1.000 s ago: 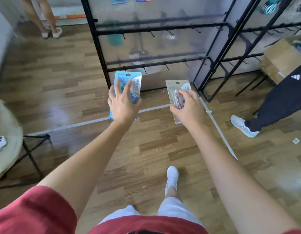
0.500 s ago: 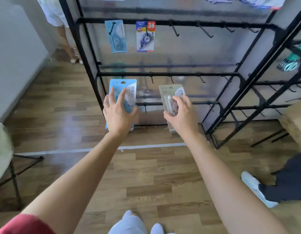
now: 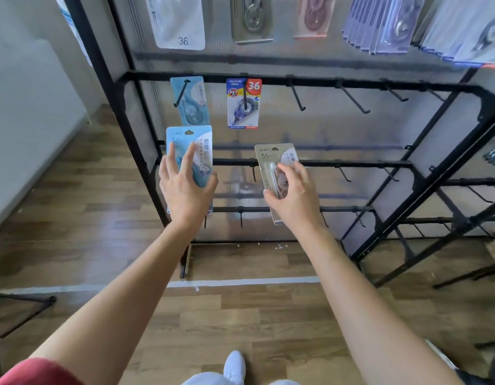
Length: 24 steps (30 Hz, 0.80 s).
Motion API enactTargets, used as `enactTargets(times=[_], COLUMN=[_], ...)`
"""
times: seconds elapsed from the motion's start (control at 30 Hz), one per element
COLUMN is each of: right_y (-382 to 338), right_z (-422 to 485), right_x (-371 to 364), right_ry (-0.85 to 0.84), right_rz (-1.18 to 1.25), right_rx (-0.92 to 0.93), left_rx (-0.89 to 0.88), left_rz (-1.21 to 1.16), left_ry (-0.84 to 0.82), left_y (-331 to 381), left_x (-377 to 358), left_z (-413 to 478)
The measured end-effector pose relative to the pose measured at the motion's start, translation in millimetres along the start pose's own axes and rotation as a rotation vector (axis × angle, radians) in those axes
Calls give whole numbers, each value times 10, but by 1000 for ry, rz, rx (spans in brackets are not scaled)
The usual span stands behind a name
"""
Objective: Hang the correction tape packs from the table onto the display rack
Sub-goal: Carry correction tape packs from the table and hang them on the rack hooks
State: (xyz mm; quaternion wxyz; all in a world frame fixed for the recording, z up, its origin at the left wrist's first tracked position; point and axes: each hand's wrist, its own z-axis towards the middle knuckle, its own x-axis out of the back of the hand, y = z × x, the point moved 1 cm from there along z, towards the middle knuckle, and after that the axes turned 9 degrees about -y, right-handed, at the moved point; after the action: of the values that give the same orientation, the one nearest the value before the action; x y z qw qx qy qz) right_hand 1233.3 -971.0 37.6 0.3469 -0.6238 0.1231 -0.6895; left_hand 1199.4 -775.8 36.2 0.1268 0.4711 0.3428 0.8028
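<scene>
Left grip point(image 3: 185, 190) is spread over the front of a light blue card-backed correction tape pack point(image 3: 189, 140), with the thumb hooked round its right edge. The pack is held upright in front of the black metal display rack point(image 3: 310, 80), just below a pale blue hanging pack point(image 3: 190, 101) on the rail's first hook. Right grip point(image 3: 293, 198) is curled round a beige card-backed correction tape pack point(image 3: 271, 155). That one is held slightly tilted, lower and to the right, before the rail beneath. A blue-and-red pack marked 36 point(image 3: 243, 104) is seen on the second hook, with black hooks point(image 3: 297, 97) ranged to its right. A brown wooden floor point(image 3: 240, 315) is seen below, and a white shoe point(image 3: 234, 365) at the bottom edge.
</scene>
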Motion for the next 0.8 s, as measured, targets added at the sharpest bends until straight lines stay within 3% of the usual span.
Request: enactTargets(times=[0.4,0.8], right_y=[50,120], right_z=[684,1102], right_x=[-217,-285], right_ry=[-37,-110], right_rz=[44,54], right_rx=[57,102], left_rx=[-62,1], left_rz=[46,-19], left_ry=[26,91], left_y=[-226,-375], left_x=[-166,-267], left_z=[745,1006])
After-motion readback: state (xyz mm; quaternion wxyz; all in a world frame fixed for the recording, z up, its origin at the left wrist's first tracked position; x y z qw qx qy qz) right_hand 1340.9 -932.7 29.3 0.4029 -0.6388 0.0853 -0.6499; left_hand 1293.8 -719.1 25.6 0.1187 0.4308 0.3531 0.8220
